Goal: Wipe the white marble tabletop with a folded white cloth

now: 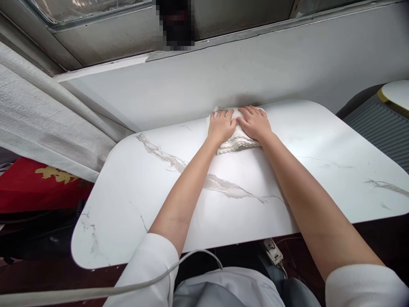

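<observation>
A folded white cloth (239, 143) with a wavy, layered front edge lies at the far side of the white marble-patterned table (166, 200), close to the wall. My left hand (223, 126) rests flat on the cloth's left part, fingers stretched forward. On the right part lies my right hand (255, 123), palm down with its fingers extended. The thumbs point toward each other near the middle of the cloth. Both hands cover much of its top, and neither is closed around it.
Behind the table runs a pale wall (191, 89) below a window frame. A whitish curtain (47, 106) hangs at left, beside a red cloth (22, 183) with gold markings. A white cable (143, 283) crosses my left sleeve. A power strip (273, 252) sits below the front edge.
</observation>
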A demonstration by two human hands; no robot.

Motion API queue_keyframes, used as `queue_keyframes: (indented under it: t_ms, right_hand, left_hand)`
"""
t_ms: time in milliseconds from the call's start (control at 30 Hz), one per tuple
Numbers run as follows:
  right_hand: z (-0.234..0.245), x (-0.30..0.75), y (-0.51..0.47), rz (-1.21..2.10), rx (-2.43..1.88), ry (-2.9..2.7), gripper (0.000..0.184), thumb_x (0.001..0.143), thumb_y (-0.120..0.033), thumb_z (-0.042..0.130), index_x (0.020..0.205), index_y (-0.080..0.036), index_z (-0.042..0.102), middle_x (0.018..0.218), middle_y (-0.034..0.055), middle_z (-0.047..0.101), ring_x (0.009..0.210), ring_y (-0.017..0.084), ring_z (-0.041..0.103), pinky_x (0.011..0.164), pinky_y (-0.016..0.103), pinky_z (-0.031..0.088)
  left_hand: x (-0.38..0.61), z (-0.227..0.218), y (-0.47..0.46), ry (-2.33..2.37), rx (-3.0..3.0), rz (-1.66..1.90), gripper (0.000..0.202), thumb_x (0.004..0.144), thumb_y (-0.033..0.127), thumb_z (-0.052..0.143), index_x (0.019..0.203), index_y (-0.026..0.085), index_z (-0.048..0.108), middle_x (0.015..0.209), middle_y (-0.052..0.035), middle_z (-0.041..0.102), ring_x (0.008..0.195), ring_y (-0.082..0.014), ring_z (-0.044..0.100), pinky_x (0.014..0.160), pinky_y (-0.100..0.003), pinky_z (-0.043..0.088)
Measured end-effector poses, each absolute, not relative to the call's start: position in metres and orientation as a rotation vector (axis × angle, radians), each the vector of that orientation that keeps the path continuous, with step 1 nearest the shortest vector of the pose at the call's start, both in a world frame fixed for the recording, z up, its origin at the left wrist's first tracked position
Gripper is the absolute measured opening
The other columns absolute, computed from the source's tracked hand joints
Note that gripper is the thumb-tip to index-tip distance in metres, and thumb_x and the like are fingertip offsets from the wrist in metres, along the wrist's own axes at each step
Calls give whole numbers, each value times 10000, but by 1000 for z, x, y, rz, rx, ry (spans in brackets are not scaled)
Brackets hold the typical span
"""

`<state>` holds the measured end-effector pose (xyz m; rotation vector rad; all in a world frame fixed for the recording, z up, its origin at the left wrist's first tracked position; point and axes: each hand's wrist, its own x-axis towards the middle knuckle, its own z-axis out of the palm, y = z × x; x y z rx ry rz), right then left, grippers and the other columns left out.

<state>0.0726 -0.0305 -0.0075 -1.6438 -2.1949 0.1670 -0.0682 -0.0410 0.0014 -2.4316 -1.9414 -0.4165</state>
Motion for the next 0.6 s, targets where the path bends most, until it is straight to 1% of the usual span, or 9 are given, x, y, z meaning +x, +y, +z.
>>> queue_keyframes:
  t_ms: [233,333,433,533,600]
  right_hand:
    - [-12,94,-75,106,-1635,-2230,562,980,-418,265,1458,-202,464,1532,114,461,1446,294,352,1171,568,243]
    - [-11,102,-105,66,-1616,-2298,566,990,-407,249,1471,-184,445,1544,125,444,1452,289,347,1175,553,250]
    - [-8,108,-146,27,-1612,-2374,585,1002,-405,214,1496,-162,414,1570,121,407,1469,271,321,1192,515,249]
    - [-7,114,-192,17,-1614,-2422,613,1006,-429,192,1515,-147,387,1576,123,397,1482,267,302,1209,503,231]
    - [-8,120,-219,10,-1609,-2422,621,1008,-452,175,1523,-168,373,1582,115,387,1490,264,290,1214,509,228]
  left_hand:
    - [-52,1,-88,-1906,-2470,-418,498,1022,308,283,1466,153,447,1505,-124,495,1426,-235,394,1227,-477,192]
    - [-47,1,-120,-1894,-2482,-396,518,1021,331,281,1479,136,426,1525,-137,470,1449,-250,364,1231,-497,185]
    - [-45,1,-161,-1885,-2508,-372,535,1023,355,282,1495,133,399,1550,-142,437,1470,-263,335,1240,-504,169]
    - [-45,3,-205,-1867,-2559,-357,564,1027,366,260,1508,91,367,1566,-168,403,1495,-285,285,1245,-528,145]
    - [-44,6,-230,-1815,-2626,-346,582,1029,368,249,1516,65,347,1572,-184,386,1501,-299,270,1245,-543,140]
